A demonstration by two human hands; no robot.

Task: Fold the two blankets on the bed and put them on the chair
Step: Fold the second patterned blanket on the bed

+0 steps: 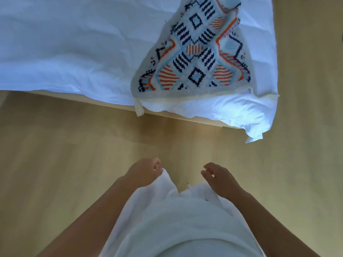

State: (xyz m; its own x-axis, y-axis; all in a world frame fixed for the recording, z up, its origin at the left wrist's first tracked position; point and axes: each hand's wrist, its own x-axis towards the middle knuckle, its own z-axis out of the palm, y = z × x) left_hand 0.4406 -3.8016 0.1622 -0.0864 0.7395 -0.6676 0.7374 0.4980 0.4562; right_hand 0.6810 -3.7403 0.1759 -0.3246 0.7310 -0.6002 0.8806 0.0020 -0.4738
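A knitted blanket point(196, 58) with navy, orange and light-blue diamond patterns lies spread over the bed's near right corner, and one white tassel hangs off the edge. A plain white blanket point(172, 219) hangs in front of my body, low in the view. My left hand point(144, 172) grips its upper edge with curled fingers. My right hand point(219, 178) is just above the blanket's other upper corner, with its fingers loosely curled over bare floor and nothing between them. The cloth passes under that wrist. No chair is in view.
The bed point(74, 52) under a white sheet fills the upper part of the view, with its corner drooping at the right. Light wooden floor point(74, 154) lies between me and the bed and runs along the right side.
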